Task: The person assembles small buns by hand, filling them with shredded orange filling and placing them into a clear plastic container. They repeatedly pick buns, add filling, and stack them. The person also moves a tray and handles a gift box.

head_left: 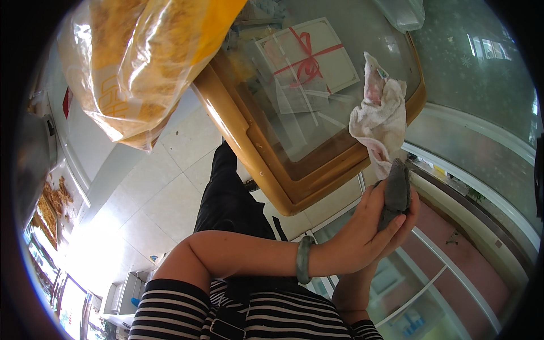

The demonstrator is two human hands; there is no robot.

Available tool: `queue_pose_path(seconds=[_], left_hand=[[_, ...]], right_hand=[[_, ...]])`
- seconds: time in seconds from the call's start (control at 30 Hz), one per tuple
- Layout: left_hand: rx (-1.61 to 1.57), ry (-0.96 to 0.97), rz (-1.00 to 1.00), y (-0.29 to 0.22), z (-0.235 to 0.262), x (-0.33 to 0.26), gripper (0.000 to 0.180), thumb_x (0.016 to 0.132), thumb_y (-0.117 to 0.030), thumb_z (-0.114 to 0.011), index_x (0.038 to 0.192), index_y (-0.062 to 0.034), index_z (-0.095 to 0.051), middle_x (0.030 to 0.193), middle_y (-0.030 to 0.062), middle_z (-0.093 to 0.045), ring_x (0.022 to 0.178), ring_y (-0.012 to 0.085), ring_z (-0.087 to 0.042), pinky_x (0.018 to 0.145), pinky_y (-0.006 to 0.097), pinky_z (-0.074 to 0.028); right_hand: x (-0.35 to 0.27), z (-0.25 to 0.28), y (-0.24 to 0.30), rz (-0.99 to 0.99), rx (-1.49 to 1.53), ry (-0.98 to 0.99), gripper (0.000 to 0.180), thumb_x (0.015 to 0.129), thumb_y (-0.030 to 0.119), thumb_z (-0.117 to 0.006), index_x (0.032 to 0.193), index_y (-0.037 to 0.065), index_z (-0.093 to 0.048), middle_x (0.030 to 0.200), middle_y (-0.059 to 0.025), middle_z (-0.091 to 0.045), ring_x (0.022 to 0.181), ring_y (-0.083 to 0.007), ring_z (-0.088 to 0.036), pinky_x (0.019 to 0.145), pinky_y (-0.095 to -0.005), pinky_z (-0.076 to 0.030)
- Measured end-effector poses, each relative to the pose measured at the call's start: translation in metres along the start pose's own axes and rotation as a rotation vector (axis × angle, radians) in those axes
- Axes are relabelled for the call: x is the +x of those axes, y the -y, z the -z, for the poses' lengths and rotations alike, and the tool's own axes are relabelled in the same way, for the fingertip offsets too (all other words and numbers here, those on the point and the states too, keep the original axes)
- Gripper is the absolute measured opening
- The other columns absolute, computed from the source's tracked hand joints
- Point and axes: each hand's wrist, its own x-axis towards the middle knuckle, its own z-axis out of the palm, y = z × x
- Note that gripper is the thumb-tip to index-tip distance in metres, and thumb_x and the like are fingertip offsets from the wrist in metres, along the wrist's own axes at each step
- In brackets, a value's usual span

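Note:
Out to the right, my two hands come together around a bunched dark grey cloth (398,190). My left hand (354,241), a green bangle on its wrist, is closed on the cloth's left and near side. My right hand (414,208) shows mainly as fingers bent round the right side; the rest of it sits behind the left. Just beyond the cloth, a crumpled white towel (381,116) with pinkish patches lies over the brown-framed glass top (238,133) and droops past its edge. The towel's lower end reaches close to the grey cloth.
A white box with a red ribbon bow (334,71) appears in the glass top area. At upper left stands a large clear and yellow bag (127,68) of brown food. Glass display shelving (436,277) lies below my hands, with a curved glass pane (481,73) at right.

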Motion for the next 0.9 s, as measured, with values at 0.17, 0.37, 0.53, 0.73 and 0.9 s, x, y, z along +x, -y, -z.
queue_pose_path(seconds=[0.17, 0.37, 0.53, 0.73, 0.9], left_hand=[[-0.007, -0.009, 0.001, 0.001, -0.001, 0.002, 0.06, 0.108, -0.024, -0.049, 0.153, 0.004, -0.021, 0.141, 0.0216, -0.038, 0.135, 0.0311, -0.04, 0.117, 0.04, -0.03], [0.017, -0.014, -0.009, 0.003, -0.002, 0.003, 0.059, 0.108, -0.022, -0.049, 0.153, 0.0045, -0.021, 0.141, 0.0215, -0.038, 0.135, 0.0304, -0.04, 0.116, 0.04, -0.03], [0.014, -0.029, 0.015, 0.005, 0.0, 0.005, 0.056, 0.108, -0.019, -0.05, 0.152, 0.0031, -0.024, 0.14, 0.0191, -0.042, 0.133, 0.0277, -0.043, 0.115, 0.038, -0.032], [-0.066, -0.016, 0.052, -0.004, 0.007, 0.01, 0.052, 0.109, -0.021, -0.051, 0.15, -0.0001, -0.028, 0.137, 0.0137, -0.048, 0.127, 0.0191, -0.047, 0.109, 0.034, -0.038], [-0.204, -0.077, 0.128, -0.017, 0.013, 0.015, 0.049, 0.108, -0.023, -0.054, 0.148, -0.0026, -0.033, 0.132, 0.0099, -0.05, 0.123, 0.0163, -0.048, 0.105, 0.032, -0.041]], right_hand=[[0.002, 0.002, -0.004, 0.012, -0.007, 0.012, 0.046, 0.101, 0.032, -0.054, 0.135, 0.0, -0.054, 0.131, -0.0148, -0.055, 0.121, -0.0254, -0.054, 0.105, -0.0395, -0.042], [0.0, 0.001, -0.005, -0.011, 0.036, 0.006, 0.047, 0.103, 0.034, -0.053, 0.136, 0.0, -0.054, 0.132, -0.0151, -0.054, 0.122, -0.0258, -0.054, 0.105, -0.0396, -0.042], [0.0, 0.003, -0.007, 0.027, -0.138, 0.025, 0.049, 0.103, 0.035, -0.052, 0.137, 0.0, -0.053, 0.136, -0.0183, -0.052, 0.125, -0.0298, -0.054, 0.106, -0.041, -0.041], [-0.003, 0.005, 0.0, 0.065, -0.102, 0.022, 0.061, 0.1, 0.04, -0.06, 0.146, 0.002, -0.047, 0.146, -0.0237, -0.045, 0.135, -0.0342, -0.047, 0.111, -0.0437, -0.038], [0.011, 0.006, -0.003, -0.023, 0.32, 0.217, 0.085, 0.093, 0.051, -0.068, 0.155, 0.001, -0.037, 0.16, -0.0219, -0.034, 0.147, -0.0337, -0.036, 0.119, -0.0448, -0.031]])
